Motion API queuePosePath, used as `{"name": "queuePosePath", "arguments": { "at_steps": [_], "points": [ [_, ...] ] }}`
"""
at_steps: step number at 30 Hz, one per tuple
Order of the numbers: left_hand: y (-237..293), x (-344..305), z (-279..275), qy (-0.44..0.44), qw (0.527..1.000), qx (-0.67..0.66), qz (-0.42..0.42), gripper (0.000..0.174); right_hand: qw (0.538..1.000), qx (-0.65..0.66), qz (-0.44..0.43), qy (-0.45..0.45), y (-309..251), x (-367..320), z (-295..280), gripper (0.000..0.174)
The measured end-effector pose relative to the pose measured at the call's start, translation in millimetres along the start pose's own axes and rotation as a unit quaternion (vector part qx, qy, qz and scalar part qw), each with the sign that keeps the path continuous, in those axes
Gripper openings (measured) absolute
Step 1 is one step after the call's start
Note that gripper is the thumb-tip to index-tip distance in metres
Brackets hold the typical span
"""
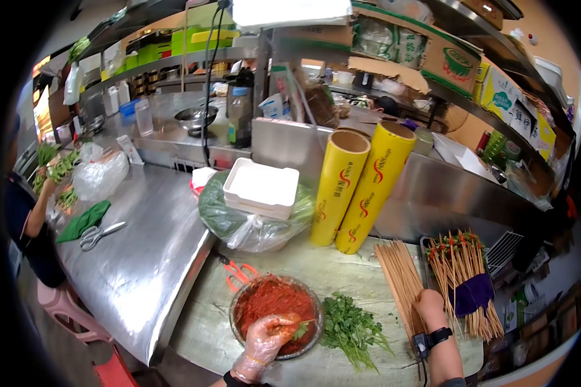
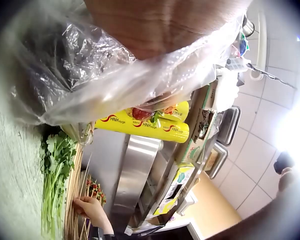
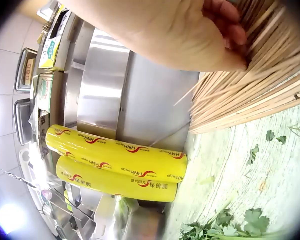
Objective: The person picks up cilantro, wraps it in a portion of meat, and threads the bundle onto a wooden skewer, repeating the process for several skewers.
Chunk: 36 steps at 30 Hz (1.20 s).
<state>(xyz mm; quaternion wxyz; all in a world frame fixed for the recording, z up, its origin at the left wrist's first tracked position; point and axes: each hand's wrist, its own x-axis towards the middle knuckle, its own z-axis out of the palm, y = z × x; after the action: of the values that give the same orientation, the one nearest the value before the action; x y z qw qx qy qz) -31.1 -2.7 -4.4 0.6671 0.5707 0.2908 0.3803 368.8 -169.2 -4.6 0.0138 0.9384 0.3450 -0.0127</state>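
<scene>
My left hand (image 1: 269, 338), in a clear plastic glove smeared red, is over a metal bowl (image 1: 235, 322) of red-seasoned meat (image 1: 271, 300). It holds a coriander sprig (image 1: 301, 330) with a red piece (image 2: 141, 114) against it. Glove plastic hides most of those fingers in the left wrist view. My bare right hand (image 1: 429, 304) is at a bundle of wooden skewers (image 1: 397, 277), its fingers curled at the sticks and pinching among them. A pile of loose coriander (image 1: 355, 326) lies between bowl and skewers.
Filled skewers (image 1: 461, 271) lie in a tray at the right, a purple cloth (image 1: 471, 295) across them. Two yellow film rolls (image 1: 374, 187) stand behind. Orange-handled scissors (image 1: 239, 274) and a bagged tub with white trays (image 1: 261, 184) are near the bowl. Another person (image 1: 29, 219) is at far left.
</scene>
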Motion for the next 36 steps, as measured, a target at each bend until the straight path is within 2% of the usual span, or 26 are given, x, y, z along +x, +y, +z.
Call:
{"name": "queuePosePath", "arguments": {
  "at_steps": [4,5,7,8,9,11,13,14,15,16,17,18,21,22,26,28,30,34,36],
  "points": [
    [3.9,-1.0,-0.6,-0.008,0.999,-0.03,-0.028,0.017,1.0,-0.003,-0.025,0.009,-0.7,1.3,-1.5,0.024],
    [2.4,-0.9,-3.2,-0.016,0.999,-0.039,-0.01,0.017,0.999,-0.006,-0.033,0.004,0.3,2.3,1.4,0.023],
    [-4.8,0.4,-4.2,0.002,0.994,-0.11,-0.022,0.017,0.998,0.002,-0.049,0.031,-2.6,-1.3,-3.9,0.024],
    [-6.7,1.0,-7.9,0.016,0.998,-0.053,0.0,0.017,0.998,0.007,-0.061,0.027,-7.6,-5.3,-13.3,0.022],
    [-3.1,-0.3,-7.0,0.041,0.995,-0.088,0.011,0.017,0.998,0.01,-0.061,0.027,-11.9,-10.5,-25.9,0.02],
    [-6.2,1.1,-6.6,0.08,0.98,-0.183,0.0,0.018,0.993,0.002,-0.08,0.081,-12.5,-20.0,-50.0,0.017],
    [-5.4,3.0,-15.9,0.068,0.974,-0.217,0.01,0.017,0.975,0.028,-0.145,0.167,-6.5,-23.2,-68.8,0.015],
    [2.4,4.2,-15.0,0.06,0.969,-0.24,0.026,0.019,0.959,0.242,-0.109,0.103,-13.0,-29.7,-87.1,0.016],
    [12.0,6.0,-12.7,0.054,0.963,-0.262,0.04,0.02,0.893,0.444,-0.065,0.039,-21.6,-40.2,-105.7,0.018],
    [17.0,7.4,-10.8,0.077,0.958,-0.277,0.016,0.018,0.806,0.586,-0.075,0.025,-29.5,-47.1,-113.1,0.017],
    [24.2,9.5,-5.9,0.071,0.956,-0.283,0.023,0.019,0.695,0.713,-0.088,0.015,-38.0,-53.4,-115.5,0.017],
    [24.7,12.0,-2.5,0.085,0.951,-0.299,0.004,0.024,0.639,0.763,-0.096,0.02,-46.7,-58.0,-113.5,0.015],
    [22.8,18.1,7.4,0.13,0.938,-0.32,0.004,0.031,0.558,0.824,-0.087,0.032,-89.3,-75.6,-107.9,0.016],
    [23.6,20.9,11.6,0.122,0.931,-0.344,0.001,0.031,0.535,0.838,-0.108,0.01,-97.7,-78.4,-99.4,0.017],
    [30.0,25.5,23.5,0.095,0.92,-0.379,-0.013,0.029,0.496,0.859,-0.125,-0.012,-144.7,-96.5,-81.3,0.017],
    [28.9,26.6,25.6,0.066,0.91,-0.41,-0.006,0.027,0.497,0.856,-0.139,-0.014,-164.7,-104.2,-74.3,0.016],
    [27.1,26.5,25.5,0.075,0.908,-0.412,-0.024,0.027,0.501,0.85,-0.163,-0.022,-176.8,-109.7,-64.8,0.015],
    [36.1,24.1,28.2,0.137,0.905,-0.4,-0.055,0.022,0.524,0.831,-0.187,-0.017,-190.6,-117.2,-57.2,0.013],
    [30.8,19.4,25.6,0.119,0.93,-0.345,-0.038,0.02,0.527,0.815,-0.216,-0.104,-190.6,-121.9,-61.0,0.011]
  ]
}}
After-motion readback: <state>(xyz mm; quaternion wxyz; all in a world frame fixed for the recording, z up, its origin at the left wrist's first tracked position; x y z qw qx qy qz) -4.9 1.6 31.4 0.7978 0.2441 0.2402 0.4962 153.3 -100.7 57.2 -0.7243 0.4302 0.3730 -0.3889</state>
